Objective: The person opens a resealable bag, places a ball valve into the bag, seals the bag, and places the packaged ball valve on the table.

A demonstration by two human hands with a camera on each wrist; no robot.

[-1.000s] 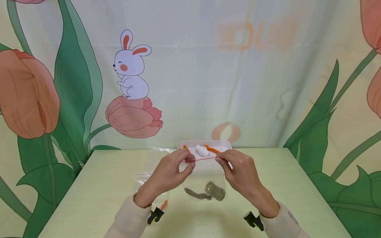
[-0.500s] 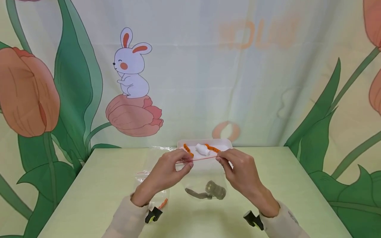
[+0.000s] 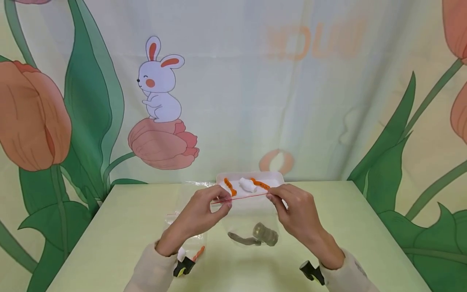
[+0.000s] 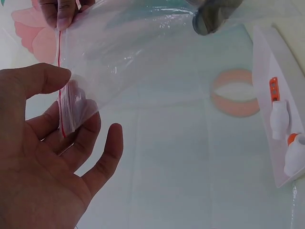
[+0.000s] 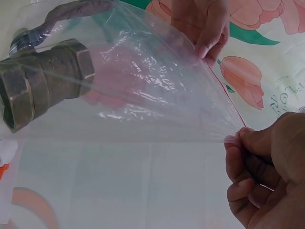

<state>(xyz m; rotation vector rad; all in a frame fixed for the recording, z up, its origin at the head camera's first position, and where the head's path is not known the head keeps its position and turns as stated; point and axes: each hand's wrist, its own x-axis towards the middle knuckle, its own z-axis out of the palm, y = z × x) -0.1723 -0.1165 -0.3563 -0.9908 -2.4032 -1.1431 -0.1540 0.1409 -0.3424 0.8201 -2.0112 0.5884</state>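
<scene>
A clear zip bag [image 4: 138, 62] with a red seal line [image 3: 251, 196] is stretched between both hands. Inside it hang a brass-coloured metal valve [image 5: 47, 81] and a dark grey lever-like piece [image 5: 66, 14], low in the bag. My left hand [image 3: 200, 211] pinches the seal strip toward its left end, thumb in front and fingers behind; its little finger stands free in the left wrist view. At the other end of the seal, my right hand [image 3: 299, 209] pinches the bag's corner between thumb and forefinger.
Behind the hands, a white tray [image 3: 220, 175] holds orange strips [image 3: 230, 187] and white plastic pieces [image 3: 248, 185]. More clear plastic [image 3: 186, 190] lies left of the tray. Near the left wrist, a bag on the table contains an orange piece [image 3: 198, 253] and a white piece [image 3: 181, 254].
My left hand has slid leftward along the seal, so more red line shows between the hands. My right hand has hardly moved and keeps its pinch.
</scene>
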